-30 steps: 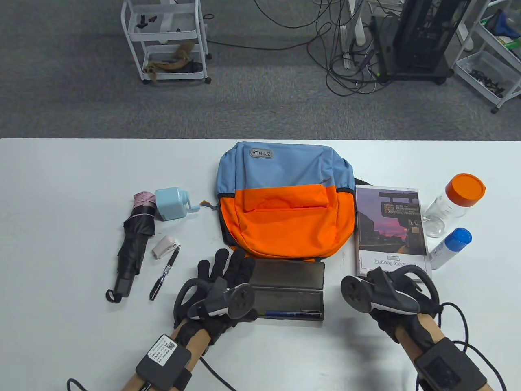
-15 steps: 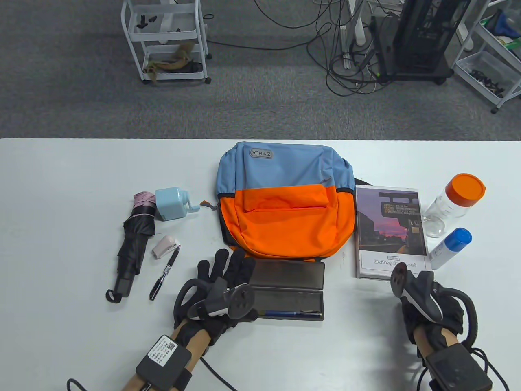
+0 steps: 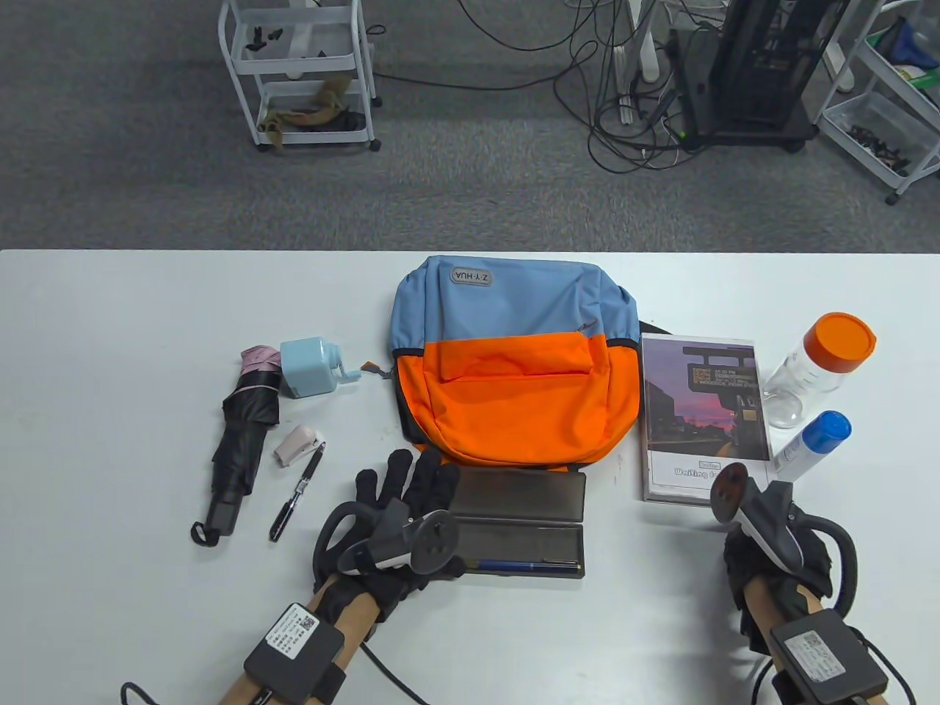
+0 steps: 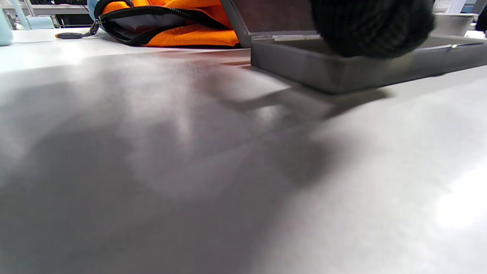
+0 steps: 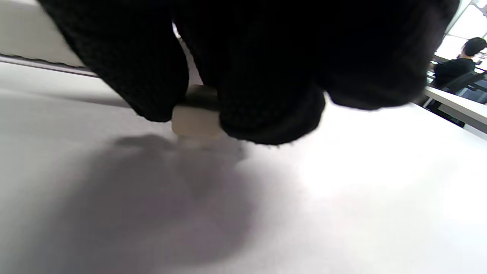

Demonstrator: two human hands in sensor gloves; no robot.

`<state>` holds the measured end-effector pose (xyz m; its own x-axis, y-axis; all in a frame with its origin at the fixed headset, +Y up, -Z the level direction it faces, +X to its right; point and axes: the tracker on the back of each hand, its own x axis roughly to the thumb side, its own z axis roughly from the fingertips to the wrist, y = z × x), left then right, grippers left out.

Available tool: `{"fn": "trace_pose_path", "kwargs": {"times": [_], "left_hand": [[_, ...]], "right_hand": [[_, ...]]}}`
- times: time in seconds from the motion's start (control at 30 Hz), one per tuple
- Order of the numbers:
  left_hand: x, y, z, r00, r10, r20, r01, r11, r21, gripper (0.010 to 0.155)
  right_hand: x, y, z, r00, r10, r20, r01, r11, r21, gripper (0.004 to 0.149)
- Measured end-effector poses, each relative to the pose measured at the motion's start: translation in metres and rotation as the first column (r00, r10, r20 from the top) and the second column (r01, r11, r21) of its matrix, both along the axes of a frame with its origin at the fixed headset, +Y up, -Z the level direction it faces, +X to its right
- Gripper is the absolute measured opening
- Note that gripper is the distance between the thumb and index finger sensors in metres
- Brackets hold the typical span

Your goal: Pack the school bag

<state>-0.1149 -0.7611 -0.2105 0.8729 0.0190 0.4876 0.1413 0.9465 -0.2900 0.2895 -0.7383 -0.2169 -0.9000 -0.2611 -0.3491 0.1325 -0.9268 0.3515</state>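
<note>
We see a white worktop (image 3: 147, 330). In the middle lies a blue and orange bag (image 3: 514, 367). Left of it lie a black umbrella (image 3: 239, 433), a light blue sharpener (image 3: 312, 367), a small white stapler (image 3: 297, 444) and a pen (image 3: 297, 496). An open grey pencil case (image 3: 521, 525) lies just below the bag. On the right lie a book (image 3: 701, 411), a jar with an orange lid (image 3: 819, 367) and a blue-capped bottle (image 3: 811, 448).

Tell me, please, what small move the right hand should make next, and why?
Probably lift the small white block and carry it to the open pencil case. The right hand pinches it just above the table, and the left hand rests flat beside the case.
</note>
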Motion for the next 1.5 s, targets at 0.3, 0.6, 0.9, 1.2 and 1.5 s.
{"fn": "trace_pose_path", "kwargs": {"times": [0.3,0.6,0.9,1.2,1.5], "left_hand": [[0.0,0.0,0.0,1.0,-0.002,-0.001,0.002,1.0,0.003,0.112],[0.0,0.0,0.0,1.0,-0.002,0.0,0.002,1.0,0.003,0.112],[0.0,0.0,0.0,1.0,0.001,0.003,-0.001,1.0,0.002,0.112],[0.0,-0.001,0.0,1.0,0.003,0.004,-0.003,1.0,-0.003,0.112],[0.0,0.0,0.0,1.0,0.002,0.003,-0.002,1.0,0.0,0.112]], "right_hand": [[-0.066,0.038,0.004,0.952,-0.187,-0.243,0.206,0.977,0.052,0.066],[-0.146,0.035,0.005,0.861,-0.313,-0.401,0.353,0.935,0.027,0.064],[-0.182,0.011,0.006,0.837,-0.262,-0.481,0.319,0.947,0.039,0.047],[-0.19,0.002,0.017,0.818,-0.102,-0.567,0.236,0.957,0.168,0.042],[-0.184,0.002,0.018,0.803,-0.114,-0.584,0.244,0.958,0.148,0.041]]}}
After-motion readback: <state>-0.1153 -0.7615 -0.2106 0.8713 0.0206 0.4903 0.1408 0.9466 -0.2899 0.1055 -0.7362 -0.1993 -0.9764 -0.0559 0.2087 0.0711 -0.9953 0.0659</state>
